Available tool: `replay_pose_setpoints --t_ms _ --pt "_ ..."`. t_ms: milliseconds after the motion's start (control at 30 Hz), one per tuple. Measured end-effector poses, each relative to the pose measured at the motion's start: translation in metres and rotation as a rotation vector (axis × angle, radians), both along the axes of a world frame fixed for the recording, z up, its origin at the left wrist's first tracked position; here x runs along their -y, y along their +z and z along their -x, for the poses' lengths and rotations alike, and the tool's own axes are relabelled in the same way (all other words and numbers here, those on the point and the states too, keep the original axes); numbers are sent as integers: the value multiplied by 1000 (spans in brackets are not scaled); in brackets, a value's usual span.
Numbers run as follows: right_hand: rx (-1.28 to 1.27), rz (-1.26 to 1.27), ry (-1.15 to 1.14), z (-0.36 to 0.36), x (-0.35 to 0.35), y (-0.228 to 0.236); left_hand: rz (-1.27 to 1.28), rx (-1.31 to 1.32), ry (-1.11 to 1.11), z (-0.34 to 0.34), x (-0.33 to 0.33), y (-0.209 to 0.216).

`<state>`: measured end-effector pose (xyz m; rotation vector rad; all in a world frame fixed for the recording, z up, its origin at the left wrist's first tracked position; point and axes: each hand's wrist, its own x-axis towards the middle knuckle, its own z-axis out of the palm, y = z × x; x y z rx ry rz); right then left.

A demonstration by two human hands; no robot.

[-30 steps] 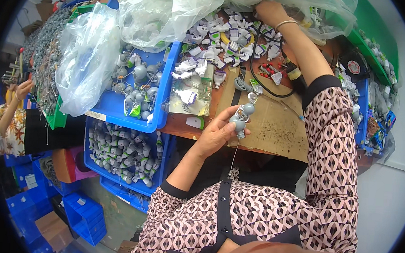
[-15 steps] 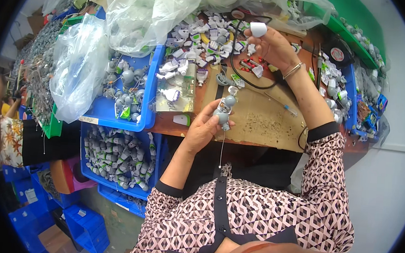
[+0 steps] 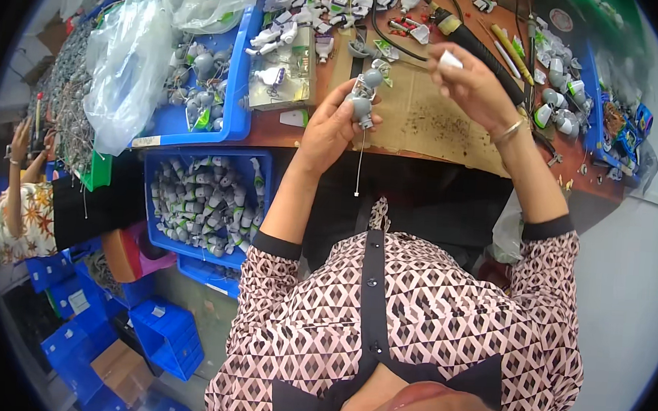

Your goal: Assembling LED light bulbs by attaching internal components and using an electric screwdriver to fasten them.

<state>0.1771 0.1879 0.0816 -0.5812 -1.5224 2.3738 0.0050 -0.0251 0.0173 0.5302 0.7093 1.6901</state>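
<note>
My left hand (image 3: pixel 329 130) is closed around a small grey toy figure (image 3: pixel 361 106) with rounded grey parts, held upright over the table's near edge. A thin white cord (image 3: pixel 360 162) with a small end piece hangs straight down from it. To the right, my right hand (image 3: pixel 468 84) is raised above the cardboard and pinches a small white cup-shaped piece (image 3: pixel 451 60). The two hands are apart. Behind my right hand lies a black-handled tool (image 3: pixel 485 55) with a yellowish end, partly hidden by the hand.
Brown cardboard (image 3: pixel 413 124) covers the table's middle. White and grey toy parts (image 3: pixel 318 7) are heaped at the back. Blue trays (image 3: pixel 237 124) of grey parts stand left, one lower tray (image 3: pixel 267 202) below. Another blue tray (image 3: pixel 595 109) is right. A co-worker's arm (image 3: pixel 15 186) shows far left.
The view has shifted, so the table sits higher in the picture. My right hand has come nearer to me and lower over the cardboard, still with the white piece. My left hand keeps the toy figure.
</note>
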Motion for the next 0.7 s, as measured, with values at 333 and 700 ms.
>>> replay_pose_setpoints --t_ms 333,700 --pt "162 -1082 -200 -50 37 -52 68 -73 -13 -3 2 6" --pt "379 -1440 -11 -71 37 -28 305 -836 -33 -11 -13 17"
